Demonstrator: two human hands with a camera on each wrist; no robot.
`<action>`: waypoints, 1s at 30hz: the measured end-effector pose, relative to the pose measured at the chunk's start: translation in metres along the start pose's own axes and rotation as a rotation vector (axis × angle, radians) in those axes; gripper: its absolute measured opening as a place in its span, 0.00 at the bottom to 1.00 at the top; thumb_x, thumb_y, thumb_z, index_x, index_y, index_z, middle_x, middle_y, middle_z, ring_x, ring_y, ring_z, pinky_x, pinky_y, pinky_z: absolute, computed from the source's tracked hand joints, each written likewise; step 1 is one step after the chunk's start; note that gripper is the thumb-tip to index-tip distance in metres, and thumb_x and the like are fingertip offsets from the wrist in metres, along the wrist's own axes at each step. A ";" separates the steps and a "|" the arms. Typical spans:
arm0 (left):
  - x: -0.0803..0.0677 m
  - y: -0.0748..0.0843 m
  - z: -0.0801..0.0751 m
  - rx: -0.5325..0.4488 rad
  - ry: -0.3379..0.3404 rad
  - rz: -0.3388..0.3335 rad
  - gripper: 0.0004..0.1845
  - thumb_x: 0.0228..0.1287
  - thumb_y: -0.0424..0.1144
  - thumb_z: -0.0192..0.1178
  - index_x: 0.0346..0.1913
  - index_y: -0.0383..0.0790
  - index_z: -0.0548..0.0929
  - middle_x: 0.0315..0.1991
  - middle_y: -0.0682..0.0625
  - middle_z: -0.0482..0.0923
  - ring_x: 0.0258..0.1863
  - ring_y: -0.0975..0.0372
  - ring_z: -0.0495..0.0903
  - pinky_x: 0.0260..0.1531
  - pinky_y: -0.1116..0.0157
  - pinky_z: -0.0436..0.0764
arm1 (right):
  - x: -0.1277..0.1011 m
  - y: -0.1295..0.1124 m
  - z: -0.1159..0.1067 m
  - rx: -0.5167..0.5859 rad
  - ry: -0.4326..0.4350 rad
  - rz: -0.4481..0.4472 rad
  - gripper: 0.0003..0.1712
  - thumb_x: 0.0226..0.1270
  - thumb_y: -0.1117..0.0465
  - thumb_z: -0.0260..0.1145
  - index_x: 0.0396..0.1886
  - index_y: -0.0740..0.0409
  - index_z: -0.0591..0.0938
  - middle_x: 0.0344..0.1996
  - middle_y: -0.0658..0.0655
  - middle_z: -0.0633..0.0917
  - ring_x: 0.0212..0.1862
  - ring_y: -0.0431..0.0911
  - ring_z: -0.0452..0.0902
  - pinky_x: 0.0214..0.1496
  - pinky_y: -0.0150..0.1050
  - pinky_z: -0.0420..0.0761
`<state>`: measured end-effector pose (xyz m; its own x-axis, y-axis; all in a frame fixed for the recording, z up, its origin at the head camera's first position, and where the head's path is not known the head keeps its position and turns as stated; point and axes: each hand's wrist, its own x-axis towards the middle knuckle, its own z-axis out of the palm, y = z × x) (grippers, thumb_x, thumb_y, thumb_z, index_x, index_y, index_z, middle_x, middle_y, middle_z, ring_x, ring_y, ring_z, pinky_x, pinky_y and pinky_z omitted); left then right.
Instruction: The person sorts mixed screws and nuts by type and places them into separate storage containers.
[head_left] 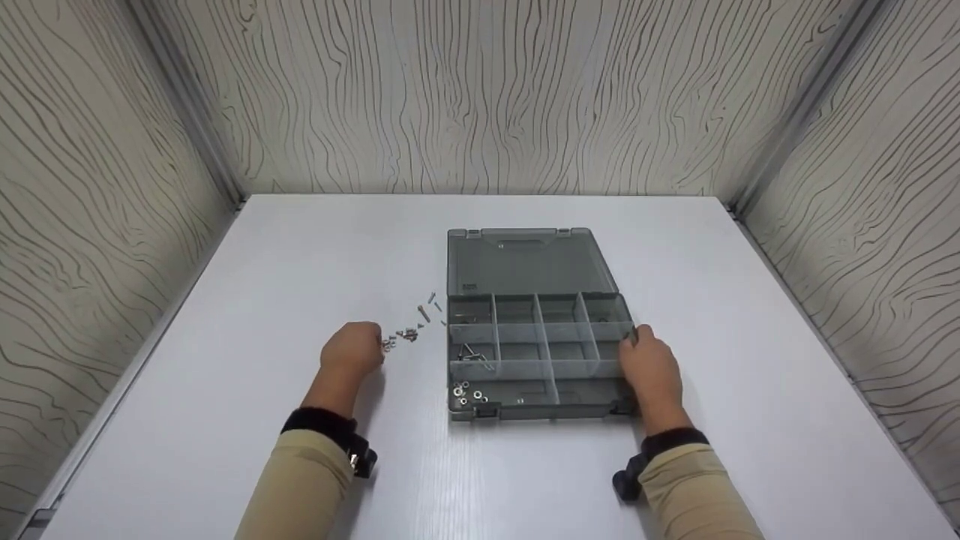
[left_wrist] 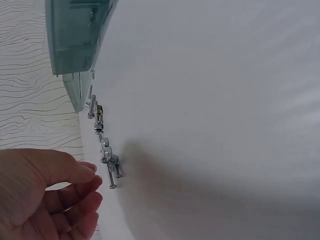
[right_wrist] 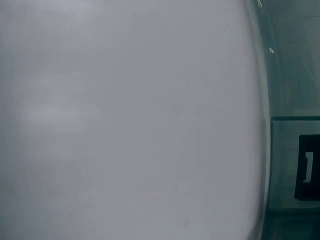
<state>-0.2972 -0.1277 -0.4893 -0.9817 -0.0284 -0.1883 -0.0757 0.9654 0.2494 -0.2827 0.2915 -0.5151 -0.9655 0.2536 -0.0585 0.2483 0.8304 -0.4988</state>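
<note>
Two hands: screws [head_left: 409, 333], organizer box [head_left: 536, 352]

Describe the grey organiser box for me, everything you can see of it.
The organiser box is translucent grey plastic, lying open on the white table with its lid folded flat behind it. Dividers split the tray into rows of compartments. A few screws lie in a left middle compartment and small nuts in the front left one. The right hand rests against its right edge.
</note>
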 end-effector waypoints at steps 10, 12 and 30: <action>-0.005 0.001 0.006 0.042 -0.082 -0.050 0.13 0.52 0.31 0.60 0.43 0.36 0.79 0.39 0.43 0.79 0.40 0.53 0.78 0.41 0.55 0.79 | 0.000 0.001 0.001 0.009 0.002 -0.011 0.27 0.68 0.55 0.41 0.60 0.69 0.63 0.47 0.73 0.75 0.47 0.62 0.73 0.45 0.54 0.74; -0.005 0.000 0.008 0.041 -0.084 -0.057 0.12 0.55 0.32 0.59 0.44 0.36 0.79 0.39 0.43 0.79 0.41 0.52 0.78 0.41 0.55 0.79 | 0.000 0.001 0.001 0.006 0.002 -0.013 0.27 0.68 0.55 0.42 0.60 0.69 0.63 0.47 0.73 0.75 0.48 0.63 0.73 0.45 0.54 0.74; 0.003 0.001 0.006 0.036 -0.037 -0.028 0.13 0.53 0.30 0.58 0.44 0.36 0.79 0.40 0.42 0.79 0.40 0.53 0.78 0.40 0.55 0.79 | 0.001 0.001 0.002 0.004 -0.001 0.005 0.28 0.68 0.55 0.42 0.61 0.68 0.62 0.49 0.73 0.74 0.49 0.63 0.72 0.47 0.55 0.73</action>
<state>-0.2996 -0.1249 -0.4953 -0.9720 -0.0468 -0.2304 -0.0966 0.9730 0.2097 -0.2833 0.2921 -0.5173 -0.9643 0.2572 -0.0624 0.2530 0.8269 -0.5023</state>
